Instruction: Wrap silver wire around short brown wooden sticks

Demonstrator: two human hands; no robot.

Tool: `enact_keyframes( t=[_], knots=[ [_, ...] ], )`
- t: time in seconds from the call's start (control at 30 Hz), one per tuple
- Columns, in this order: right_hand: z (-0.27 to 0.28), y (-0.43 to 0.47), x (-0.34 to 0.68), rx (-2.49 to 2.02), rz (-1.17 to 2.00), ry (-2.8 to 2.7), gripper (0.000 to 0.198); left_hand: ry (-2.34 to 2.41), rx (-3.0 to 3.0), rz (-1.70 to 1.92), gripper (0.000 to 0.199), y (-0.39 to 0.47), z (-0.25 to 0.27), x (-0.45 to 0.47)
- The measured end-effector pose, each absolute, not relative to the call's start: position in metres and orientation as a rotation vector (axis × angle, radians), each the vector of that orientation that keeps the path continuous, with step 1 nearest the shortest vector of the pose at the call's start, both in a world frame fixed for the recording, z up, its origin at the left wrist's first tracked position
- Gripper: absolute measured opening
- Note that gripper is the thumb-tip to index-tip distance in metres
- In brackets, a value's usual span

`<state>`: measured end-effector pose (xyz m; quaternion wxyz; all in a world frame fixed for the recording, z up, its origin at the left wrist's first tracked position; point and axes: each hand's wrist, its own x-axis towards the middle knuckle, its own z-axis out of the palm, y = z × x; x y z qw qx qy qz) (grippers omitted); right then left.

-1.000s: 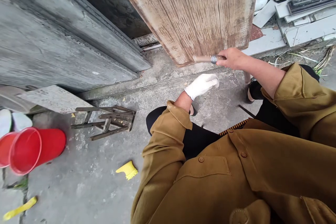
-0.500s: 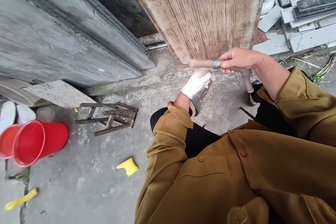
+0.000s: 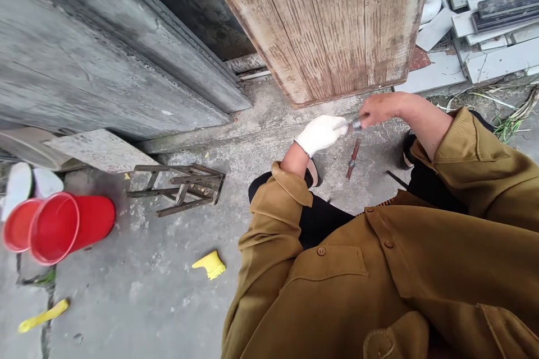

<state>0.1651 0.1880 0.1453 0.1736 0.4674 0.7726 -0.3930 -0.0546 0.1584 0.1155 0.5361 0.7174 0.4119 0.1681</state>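
My left hand (image 3: 323,133), in a white glove, is closed around one end of a wooden stick (image 3: 350,128). Wound silver wire (image 3: 356,123) shows on the stick, right beside the fingers of my bare right hand (image 3: 377,109), which are closed on its other side. Most of the stick is hidden by the two hands, and the right hand is slightly blurred. On the ground just below them lies a thin reddish-brown stick (image 3: 353,158), also with a band of wire around it.
A slatted wooden door panel (image 3: 328,28) stands ahead. Left are grey boards (image 3: 126,84), a small wooden frame (image 3: 185,182) lying on the concrete, red buckets (image 3: 95,221), a yellow brush (image 3: 210,265) and a yellow-handled piece (image 3: 44,316). Stacked tiles (image 3: 501,33) lie at right.
The wire-wound stick, held out level across the door panel before, has come down and turned mostly out of sight between my hands. The thin reddish-brown stick now lies uncovered on the ground.
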Motion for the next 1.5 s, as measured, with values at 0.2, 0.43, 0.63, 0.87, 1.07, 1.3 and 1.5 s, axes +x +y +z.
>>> enact_keyframes(
  t=[0.2,0.43,0.63,0.87,1.07,1.3,1.5],
  knots=[
    [0.174,0.186,0.19,1.037,-1.79,2.141,0.033,0.698,1.429,0.383,0.038,0.17,0.103,-0.061],
    [0.153,0.203,0.177,1.851,-2.087,2.372,0.037,0.786,1.452,0.517,0.034,0.172,0.088,-0.049],
    [0.123,0.214,0.168,1.921,-1.059,2.307,0.029,0.852,1.794,0.323,0.028,0.182,0.103,-0.052],
    [0.142,0.201,0.197,0.82,-1.717,1.997,0.02,0.721,1.605,0.235,0.034,0.196,0.104,-0.051],
    [0.153,0.202,0.213,1.533,-2.257,2.348,0.033,0.671,1.336,0.515,0.045,0.186,0.094,-0.027],
    [0.126,0.211,0.21,2.131,-1.092,2.427,0.026,0.695,1.413,0.284,0.038,0.183,0.091,-0.024],
    [0.128,0.205,0.213,1.506,-1.01,2.262,0.019,0.766,1.585,0.262,0.031,0.195,0.101,-0.03]
  ],
)
